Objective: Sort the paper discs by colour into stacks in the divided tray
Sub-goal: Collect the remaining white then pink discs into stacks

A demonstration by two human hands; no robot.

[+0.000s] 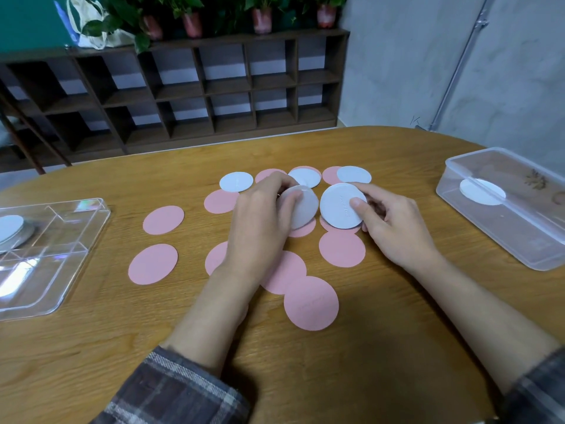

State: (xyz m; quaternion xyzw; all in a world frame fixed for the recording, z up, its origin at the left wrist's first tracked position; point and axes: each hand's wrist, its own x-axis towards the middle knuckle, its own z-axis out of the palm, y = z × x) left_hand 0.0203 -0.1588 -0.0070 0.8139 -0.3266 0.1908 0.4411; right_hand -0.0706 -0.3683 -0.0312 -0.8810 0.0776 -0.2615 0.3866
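Observation:
Pink and white paper discs lie scattered across the middle of the wooden table (397,316). My left hand (260,221) grips a white disc (301,209), tilted up off the table. My right hand (394,221) pinches another white disc (341,205), thumb on its face. More white discs (236,182) sit at the far side of the spread. Several pink discs (311,302) lie nearer me, some overlapping. The clear divided tray (73,249) stands at the left with a stack of white discs (10,228) in its far left compartment.
A clear plastic box (519,228) with a white disc (483,191) on it stands at the right edge of the table. Beyond the table are a dark cubby shelf (214,87) with potted plants and a grey wall.

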